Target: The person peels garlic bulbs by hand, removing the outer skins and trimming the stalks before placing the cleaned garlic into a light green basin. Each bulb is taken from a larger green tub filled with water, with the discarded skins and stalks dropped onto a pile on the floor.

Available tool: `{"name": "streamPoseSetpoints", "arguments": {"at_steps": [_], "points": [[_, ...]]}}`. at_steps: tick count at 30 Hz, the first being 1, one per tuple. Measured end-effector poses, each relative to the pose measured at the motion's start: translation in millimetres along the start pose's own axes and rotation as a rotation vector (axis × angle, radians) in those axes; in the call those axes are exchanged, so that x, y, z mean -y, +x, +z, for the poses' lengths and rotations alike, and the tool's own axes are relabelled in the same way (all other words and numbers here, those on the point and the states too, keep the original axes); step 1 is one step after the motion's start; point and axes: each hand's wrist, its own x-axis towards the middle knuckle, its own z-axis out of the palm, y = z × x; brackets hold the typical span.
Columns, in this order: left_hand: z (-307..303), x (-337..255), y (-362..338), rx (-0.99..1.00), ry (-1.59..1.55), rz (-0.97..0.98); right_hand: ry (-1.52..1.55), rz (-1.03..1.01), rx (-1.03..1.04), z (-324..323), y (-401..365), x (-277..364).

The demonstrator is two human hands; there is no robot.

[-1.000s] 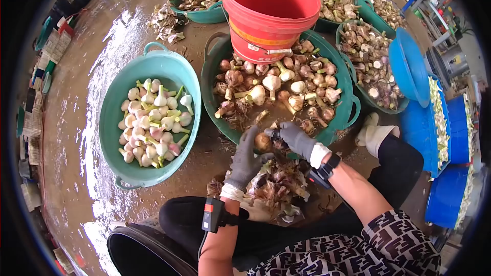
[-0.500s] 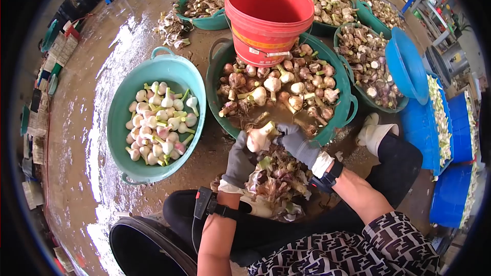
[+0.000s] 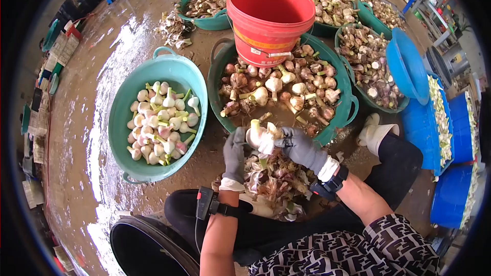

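Note:
Both hands wear grey gloves and meet at a garlic bulb (image 3: 261,139) with its stem pointing up. My left hand (image 3: 235,154) is closed around the bulb's left side. Pinched at the bulb's right side, my right hand (image 3: 300,147) grips a pale loose layer of its skin. Beneath the hands lies a pile of peeled garlic skins (image 3: 279,184). Just beyond is a green tub (image 3: 354,110) of unpeeled, muddy garlic with some brown water. To the left, a lighter green tub (image 3: 120,84) contains cleaned white bulbs with short stems.
A red bucket (image 3: 271,33) stands in the garlic tub. More garlic tubs (image 3: 204,21) sit behind. On the right are a blue basin (image 3: 407,66) and blue crates (image 3: 450,194). A black bucket (image 3: 120,230) is at lower left, on wet floor (image 3: 76,138).
The garlic bulb has been turned so its stem points up instead of to the right. My left hand has risen slightly, and pale skin now peels away at my right fingers.

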Motion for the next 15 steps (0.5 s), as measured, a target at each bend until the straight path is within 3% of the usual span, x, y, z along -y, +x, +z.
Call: {"name": "streamPoseSetpoints", "arguments": {"at_steps": [1, 3, 4, 5, 7, 8, 9, 10, 11, 12, 13, 15], "points": [[8, -10, -4, 0.002, 0.000, -0.001, 0.000, -0.001, -0.002, -1, 1, -1], [21, -29, -14, -0.045, 0.389, 0.245, -0.683, -0.088, -0.102, -3, 1, -6], [22, -30, -16, -0.054, 0.638, 0.297, -0.936, -0.030, -0.151, 16, -7, 7], [16, -29, -13, -0.084, 1.029, 0.371, -0.935, -0.030, -0.143, 14, -7, 6], [8, -19, -9, -0.003, 0.606, 0.221, -0.862, -0.185, 0.019, 6, -8, 6], [9, -29, -11, 0.002, 0.475, 0.065, -0.511, -0.070, -0.063, 7, -11, 12], [7, -42, -15, 0.103, 0.289, -0.019, -0.402, -0.134, -0.085, -14, -8, 8], [2, -56, -15, 0.179, 0.145, -0.005, -0.619, -0.385, -0.011, 2, -15, 33], [4, -65, -14, 0.270, -0.004, 0.007, -1.220, -0.484, -0.045, 11, -26, 50], [7, -75, -14, 0.246, -0.097, 0.033, -1.516, -0.638, -0.136, 2, -22, 48], [8, -83, -12, 0.225, -0.191, 0.056, -1.122, -0.307, -0.244, -3, -24, 55], [-6, -100, 7, 0.228, -0.542, 0.066, -0.906, -0.554, -0.260, -12, -20, 60]]}}
